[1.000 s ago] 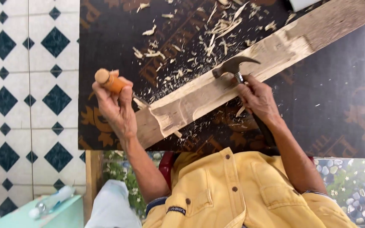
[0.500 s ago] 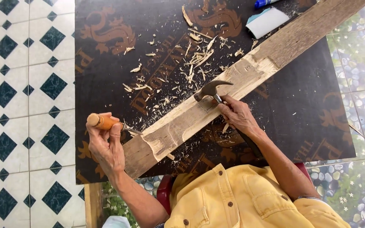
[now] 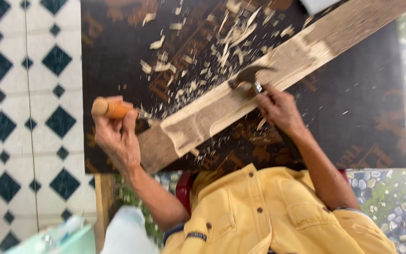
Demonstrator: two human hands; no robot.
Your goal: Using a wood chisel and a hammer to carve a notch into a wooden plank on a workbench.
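Head view, only cam I've got.

L hand [image 3: 116,136]: fingers wrapped tight round the orange wooden handle of a chisel [image 3: 113,109], thumb on the near side, rounded butt poking out past the fist to frame-left. Fully closed grip, no gap I can see. The chisel's long axis runs approx left-right. Its metal end points right and meets the lower-left end of the plank [image 3: 344,33], just by the pale carved hollow. The tip itself is blurred, so I can't tell if it's biting in or only touching.

R hand [image 3: 278,108]: closed round the shaft of a hammer [image 3: 247,75], gripped close up near the head. The head sits over the plank's mid-section, claw toward frame-left. Can't tell whether it rests on the wood or hovers.

Key relation, as I read it: the plank's long axis goes diagonal, lower-left to upper-right, and the chisel comes in at its low end. The hammer is well apart from the chisel butt, up-right along the plank. The butt faces away from the hammer, so the L hand is the nearer one to the cut.

Around: pale shavings [image 3: 203,56] scattered on a dark board [image 3: 363,108], tiled floor [image 3: 19,94] to the left, yellow shirt [image 3: 269,211] at the bottom.
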